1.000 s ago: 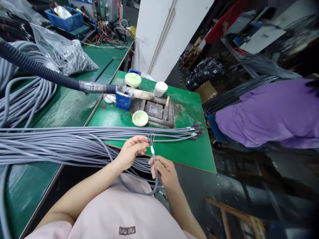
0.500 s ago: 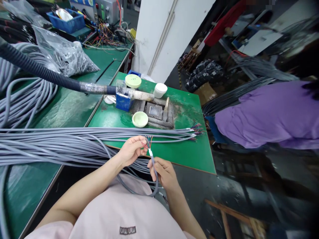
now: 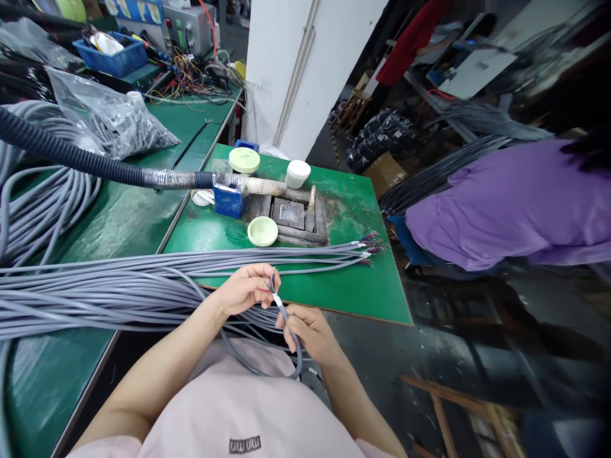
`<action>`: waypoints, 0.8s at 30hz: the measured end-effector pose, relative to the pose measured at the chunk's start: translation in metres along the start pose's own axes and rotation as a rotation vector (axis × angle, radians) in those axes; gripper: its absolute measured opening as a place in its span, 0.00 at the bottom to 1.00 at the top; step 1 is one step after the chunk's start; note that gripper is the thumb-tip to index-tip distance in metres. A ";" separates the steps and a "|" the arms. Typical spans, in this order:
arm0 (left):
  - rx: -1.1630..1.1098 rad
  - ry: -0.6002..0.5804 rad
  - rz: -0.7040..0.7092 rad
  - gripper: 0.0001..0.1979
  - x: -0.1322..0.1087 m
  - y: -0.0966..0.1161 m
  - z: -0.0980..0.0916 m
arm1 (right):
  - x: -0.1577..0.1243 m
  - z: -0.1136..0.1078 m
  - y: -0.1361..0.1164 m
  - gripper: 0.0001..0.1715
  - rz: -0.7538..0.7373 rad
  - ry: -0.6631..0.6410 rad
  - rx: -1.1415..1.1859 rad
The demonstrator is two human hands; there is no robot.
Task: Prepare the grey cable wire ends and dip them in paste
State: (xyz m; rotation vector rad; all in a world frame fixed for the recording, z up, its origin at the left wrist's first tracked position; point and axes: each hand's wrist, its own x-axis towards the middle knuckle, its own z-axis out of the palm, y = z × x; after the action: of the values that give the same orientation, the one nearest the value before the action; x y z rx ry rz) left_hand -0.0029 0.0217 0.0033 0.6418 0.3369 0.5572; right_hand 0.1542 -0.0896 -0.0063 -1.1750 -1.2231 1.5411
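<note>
Head view: both forearms extend forward from the torso, the hands meeting just off the edge of a green workbench (image 3: 353, 292). The left hand (image 3: 243, 289) is closed, its fingertips pinching the coloured wires (image 3: 273, 283) at the stripped end of a grey cable (image 3: 285, 313). The right hand (image 3: 308, 331) grasps the cable just below, fingers curled around it. The cable end stands tilted between the hands, beside a long bundle of grey cables (image 3: 119, 286) lying across the bench.

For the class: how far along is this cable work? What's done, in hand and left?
Done: cables on the bench show bared coloured wires. In hand: the right hand grips one cable, the left hand at its end. Left: the coil on the other bench, ends unseen.
</note>
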 end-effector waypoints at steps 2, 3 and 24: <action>0.055 0.021 0.010 0.10 -0.001 0.002 0.000 | 0.001 0.001 -0.002 0.22 0.006 -0.001 -0.011; 0.078 0.025 0.020 0.10 -0.001 0.003 0.000 | 0.001 0.001 -0.004 0.22 0.008 -0.001 -0.018; 0.163 0.174 0.169 0.04 -0.005 -0.019 0.009 | 0.013 0.013 -0.013 0.24 -0.195 0.341 -0.282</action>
State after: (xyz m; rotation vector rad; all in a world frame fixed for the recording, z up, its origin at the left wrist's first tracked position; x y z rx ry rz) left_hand 0.0042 0.0025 -0.0015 0.7853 0.4983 0.7552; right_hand 0.1392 -0.0776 0.0053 -1.3869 -1.3026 0.9977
